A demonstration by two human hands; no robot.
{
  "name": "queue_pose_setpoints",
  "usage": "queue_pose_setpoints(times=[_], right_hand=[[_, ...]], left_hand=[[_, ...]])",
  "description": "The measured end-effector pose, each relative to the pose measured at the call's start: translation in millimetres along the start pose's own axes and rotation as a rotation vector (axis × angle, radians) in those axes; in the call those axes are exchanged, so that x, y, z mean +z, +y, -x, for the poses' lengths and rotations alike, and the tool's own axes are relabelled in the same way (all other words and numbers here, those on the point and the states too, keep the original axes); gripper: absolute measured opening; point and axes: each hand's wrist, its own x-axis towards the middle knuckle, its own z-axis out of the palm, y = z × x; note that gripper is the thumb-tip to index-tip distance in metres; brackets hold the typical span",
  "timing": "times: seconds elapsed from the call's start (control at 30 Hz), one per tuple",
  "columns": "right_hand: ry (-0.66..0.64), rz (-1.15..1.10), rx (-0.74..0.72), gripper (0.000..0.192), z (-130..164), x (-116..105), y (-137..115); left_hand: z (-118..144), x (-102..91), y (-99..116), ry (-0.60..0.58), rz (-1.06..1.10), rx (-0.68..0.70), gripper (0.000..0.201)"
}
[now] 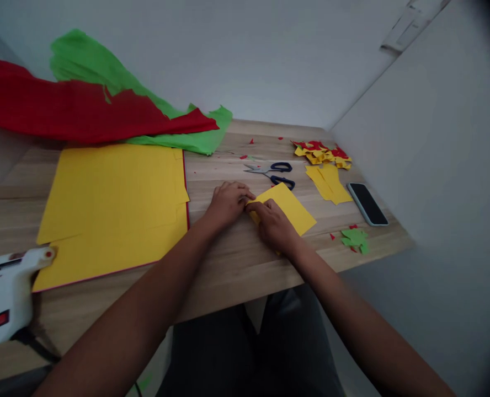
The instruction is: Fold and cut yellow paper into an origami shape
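A small yellow sheet of paper (292,208) lies on the wooden table in front of me. My right hand (273,223) rests over its left part, fingers curled and pressed onto the paper near the corner. At that same corner my left hand (230,201) has its fingers bent together at the paper's edge. My fingertips nearly meet, and they hide the corner itself. Just beyond the sheet lie scissors (272,170) with dark blue handles, blades spread and pointing left.
Large yellow sheets (116,204) cover the left side, with red paper (83,110) and green paper (212,129) behind. A white glue gun (17,281) is at far left. To the right are yellow strips (328,182), cut scraps (321,153), a phone (368,204) and green scraps (355,240).
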Motion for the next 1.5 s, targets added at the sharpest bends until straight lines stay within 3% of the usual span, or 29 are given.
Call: queue_pose_setpoints(times=[0.43,1.0,1.5], right_hand=[[0.013,-0.137,0.038,0.060,-10.8,-0.3,0.1],[0.035,-0.059,-0.009,0.058,-7.8,-0.2,-5.2],[0.031,-0.043,0.014,0.053,26.3,-6.9,-13.2]], left_hand=[[-2.6,-13.1,-9.2,0.029,-0.019,-0.050,0.021],[2.5,-7.7,-6.2,-0.017,-0.143,-0.016,0.019],[1.5,-5.2,-8.3,0.006,-0.132,-0.029,0.018]])
